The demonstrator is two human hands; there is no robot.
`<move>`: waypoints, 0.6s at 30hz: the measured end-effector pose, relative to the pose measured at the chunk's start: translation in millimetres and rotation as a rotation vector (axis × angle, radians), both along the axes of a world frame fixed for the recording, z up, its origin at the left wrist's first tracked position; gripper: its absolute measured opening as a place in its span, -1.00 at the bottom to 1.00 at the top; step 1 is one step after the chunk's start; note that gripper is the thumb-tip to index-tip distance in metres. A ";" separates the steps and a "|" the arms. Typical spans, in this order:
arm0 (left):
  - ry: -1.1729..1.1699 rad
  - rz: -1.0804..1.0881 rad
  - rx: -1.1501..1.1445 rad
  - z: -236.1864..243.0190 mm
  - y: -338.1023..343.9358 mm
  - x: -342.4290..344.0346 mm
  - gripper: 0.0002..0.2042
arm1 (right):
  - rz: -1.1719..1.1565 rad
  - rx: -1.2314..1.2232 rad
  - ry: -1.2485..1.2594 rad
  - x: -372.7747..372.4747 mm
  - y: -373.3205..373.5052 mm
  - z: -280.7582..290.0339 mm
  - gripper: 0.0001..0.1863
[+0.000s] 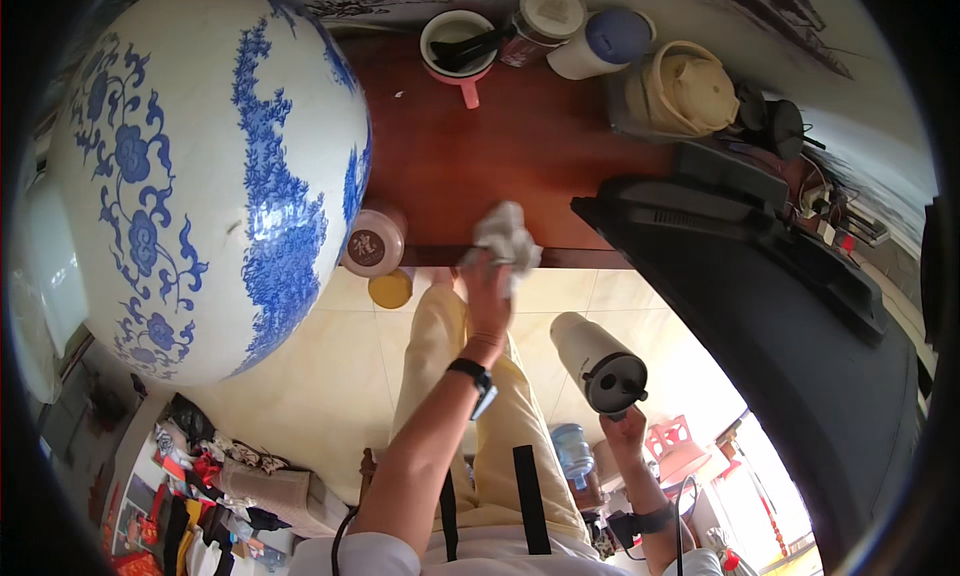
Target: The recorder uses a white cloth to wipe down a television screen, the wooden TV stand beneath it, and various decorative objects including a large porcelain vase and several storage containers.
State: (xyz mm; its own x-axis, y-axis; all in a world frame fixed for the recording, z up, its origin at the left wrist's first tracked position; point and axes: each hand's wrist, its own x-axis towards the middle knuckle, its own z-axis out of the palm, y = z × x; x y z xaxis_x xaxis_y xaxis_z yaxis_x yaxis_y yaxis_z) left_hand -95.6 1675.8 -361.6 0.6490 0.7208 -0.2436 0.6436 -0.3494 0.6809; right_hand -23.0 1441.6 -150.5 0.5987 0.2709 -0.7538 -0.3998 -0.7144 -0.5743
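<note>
My left hand (487, 294), a dark band on its wrist, reaches to the front edge of the reddish-brown wooden table. It is closed on a crumpled grey-white cloth (507, 238), which lies over that edge and is blurred by motion. Off to the right, away from the table, my right hand (625, 428) grips a white tumbler (590, 356) by its lower side. The tumbler is tilted, with its black lid toward me; part of my grip is hidden behind it. Closest to my left hand stands a round jar with a brownish-pink lid (370, 244), at the table edge.
A huge blue-and-white porcelain vase (200, 186) fills the left side. Along the back of the table (480, 156) stand a mug (458, 46) with a pink handle, a lidded jar (548, 21), a blue-topped container (615, 41) and a beige pot (695, 91). A black monitor (770, 306) blocks the right.
</note>
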 end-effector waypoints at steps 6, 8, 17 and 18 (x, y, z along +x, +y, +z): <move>-0.339 -0.017 -0.302 24.0 -21.0 53.0 -0.65 | -0.061 0.044 0.037 -0.9 -11.7 2.6 -0.80; -0.405 0.185 -0.408 42.5 -10.3 52.6 -0.62 | -0.084 0.059 0.015 2.9 -12.8 7.6 -0.80; -0.226 -0.079 0.151 18.2 80.1 16.9 -0.68 | -0.077 0.045 0.043 -0.9 -12.5 5.3 -0.84; -0.231 -0.146 0.121 13.7 69.5 22.8 -0.67 | -0.066 0.047 0.047 -0.7 -13.4 5.4 -0.85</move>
State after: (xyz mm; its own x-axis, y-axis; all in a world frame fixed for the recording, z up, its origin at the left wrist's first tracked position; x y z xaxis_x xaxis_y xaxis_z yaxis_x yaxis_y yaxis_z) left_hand -72.8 1745.3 -347.9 0.7762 0.6305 0.0047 0.4136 -0.5147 0.7510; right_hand -23.7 1428.1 -145.1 0.5808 0.2680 -0.7687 -0.4720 -0.6585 -0.5862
